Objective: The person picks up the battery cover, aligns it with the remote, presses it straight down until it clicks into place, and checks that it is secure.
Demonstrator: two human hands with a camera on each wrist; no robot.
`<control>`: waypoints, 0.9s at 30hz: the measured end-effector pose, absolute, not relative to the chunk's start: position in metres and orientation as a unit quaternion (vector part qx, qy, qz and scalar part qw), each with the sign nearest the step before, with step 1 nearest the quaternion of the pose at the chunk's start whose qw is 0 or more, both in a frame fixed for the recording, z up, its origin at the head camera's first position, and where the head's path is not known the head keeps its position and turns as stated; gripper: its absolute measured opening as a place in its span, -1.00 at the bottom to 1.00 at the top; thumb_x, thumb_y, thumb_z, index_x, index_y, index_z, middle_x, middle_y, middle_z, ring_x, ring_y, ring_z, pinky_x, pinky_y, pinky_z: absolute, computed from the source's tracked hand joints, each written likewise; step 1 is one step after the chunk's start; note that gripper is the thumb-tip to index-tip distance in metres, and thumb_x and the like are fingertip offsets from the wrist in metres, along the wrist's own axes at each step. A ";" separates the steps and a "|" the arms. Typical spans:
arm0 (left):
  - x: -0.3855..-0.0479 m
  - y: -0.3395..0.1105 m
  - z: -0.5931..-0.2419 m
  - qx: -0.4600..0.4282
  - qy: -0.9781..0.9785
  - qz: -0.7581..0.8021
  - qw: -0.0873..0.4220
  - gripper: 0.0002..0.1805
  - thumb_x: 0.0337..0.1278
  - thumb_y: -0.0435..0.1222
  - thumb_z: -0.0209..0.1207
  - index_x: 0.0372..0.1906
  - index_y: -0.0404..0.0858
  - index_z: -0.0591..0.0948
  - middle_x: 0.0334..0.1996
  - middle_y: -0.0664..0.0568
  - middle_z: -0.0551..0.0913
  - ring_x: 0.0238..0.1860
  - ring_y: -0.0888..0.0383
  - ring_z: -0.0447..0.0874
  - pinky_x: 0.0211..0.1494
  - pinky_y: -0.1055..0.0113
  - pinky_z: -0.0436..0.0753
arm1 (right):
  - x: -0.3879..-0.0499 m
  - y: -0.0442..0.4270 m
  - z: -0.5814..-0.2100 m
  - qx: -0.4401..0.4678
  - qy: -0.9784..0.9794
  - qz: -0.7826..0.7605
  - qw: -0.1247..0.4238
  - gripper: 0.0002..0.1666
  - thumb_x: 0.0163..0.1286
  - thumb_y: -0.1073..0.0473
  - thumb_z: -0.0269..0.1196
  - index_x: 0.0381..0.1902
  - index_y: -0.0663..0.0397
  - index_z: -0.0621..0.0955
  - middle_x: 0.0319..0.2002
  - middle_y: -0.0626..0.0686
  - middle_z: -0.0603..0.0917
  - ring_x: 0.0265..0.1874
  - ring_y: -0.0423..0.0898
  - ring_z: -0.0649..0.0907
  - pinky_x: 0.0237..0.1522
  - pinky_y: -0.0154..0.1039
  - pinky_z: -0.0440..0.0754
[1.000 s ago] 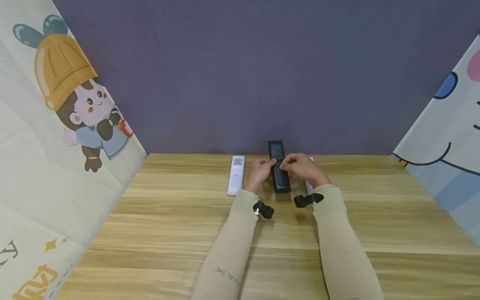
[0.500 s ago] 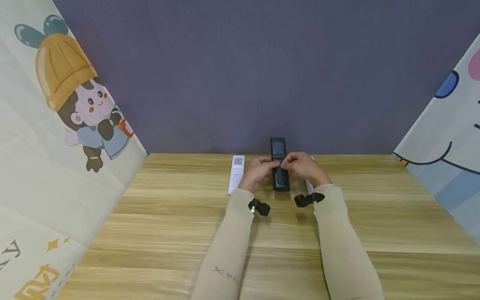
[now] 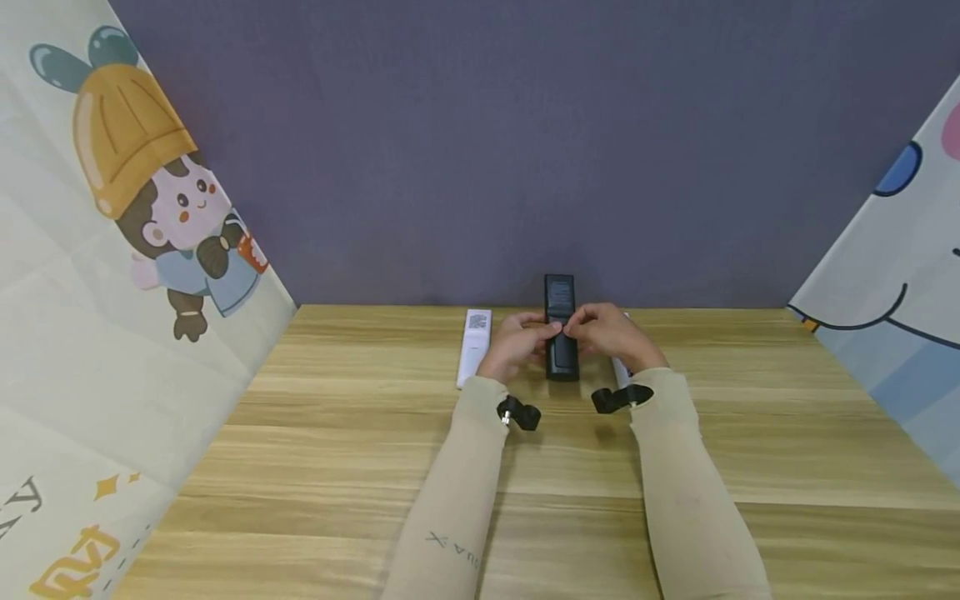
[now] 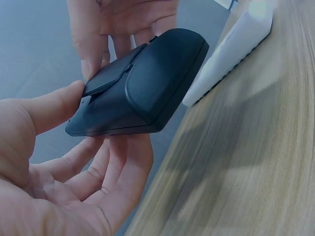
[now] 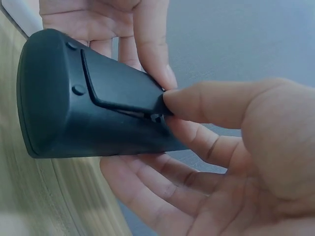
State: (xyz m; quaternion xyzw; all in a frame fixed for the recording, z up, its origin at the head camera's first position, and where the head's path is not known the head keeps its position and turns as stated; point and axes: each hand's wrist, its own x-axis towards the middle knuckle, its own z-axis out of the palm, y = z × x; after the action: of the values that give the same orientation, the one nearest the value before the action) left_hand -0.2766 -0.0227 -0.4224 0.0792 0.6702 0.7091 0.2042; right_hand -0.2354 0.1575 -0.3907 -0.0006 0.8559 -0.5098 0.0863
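Dark wall panel [image 3: 480,150] behind, wooden surface [image 3: 337,433] in front of it. Right hand [image 3: 609,333] has thumb and index finger pinched nearly closed at one end of the cover; left hand [image 3: 517,343] has a narrow grip, thumb on top, fingers underneath. Between them is the black remote control [image 3: 562,360], held up off the surface, back side up. It's turned a bit straighter than a second ago, and the left thumb has slid further over it. A white remote control [image 3: 473,348] lies left of that (another slim white object [image 3: 620,372] is mostly hidden by the right hand). Battery cover [image 5: 120,86] is raised at one end, not off, so I'd guess both thumbs are now working that end. Opening or closing, can't tell.
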 end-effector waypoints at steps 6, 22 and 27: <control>-0.277 -0.022 -0.423 0.075 0.667 0.713 0.203 -0.56 0.26 -0.28 0.37 0.19 -0.31 0.60 -0.19 -0.10 0.74 -0.35 0.14 0.72 -0.17 0.10 0.72 | -0.234 0.157 -0.389 -0.002 0.856 -0.509 0.090 -0.72 0.57 0.16 0.13 0.03 0.28 0.58 0.10 0.27 0.58 0.01 0.10 0.69 0.12 0.15 0.68; -0.278 -0.024 -0.421 0.084 0.672 0.701 0.223 -0.41 0.16 -0.38 0.41 0.29 -0.33 0.51 -0.15 -0.21 0.78 -0.28 0.08 0.75 -0.04 0.08 0.76 | -0.232 0.157 -0.389 -0.009 0.862 -0.499 0.091 -0.74 0.56 0.18 0.17 0.02 0.28 0.57 0.12 0.26 0.55 0.02 0.13 0.69 0.10 0.11 0.70; -0.278 -0.024 -0.420 0.088 0.678 0.695 0.224 -0.41 0.17 -0.38 0.40 0.30 -0.33 0.50 -0.16 -0.19 0.78 -0.27 0.09 0.75 -0.04 0.11 0.77 | -0.234 0.159 -0.391 -0.009 0.866 -0.493 0.089 -0.76 0.56 0.18 0.17 0.01 0.26 0.57 0.10 0.24 0.55 -0.03 0.11 0.70 0.09 0.13 0.70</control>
State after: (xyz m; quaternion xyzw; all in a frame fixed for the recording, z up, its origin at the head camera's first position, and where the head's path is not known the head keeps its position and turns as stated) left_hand -0.2778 -0.0241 -0.4204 0.0875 0.6779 0.6947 0.2241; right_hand -0.2342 0.1586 -0.3909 -0.0092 0.8655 -0.4928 0.0888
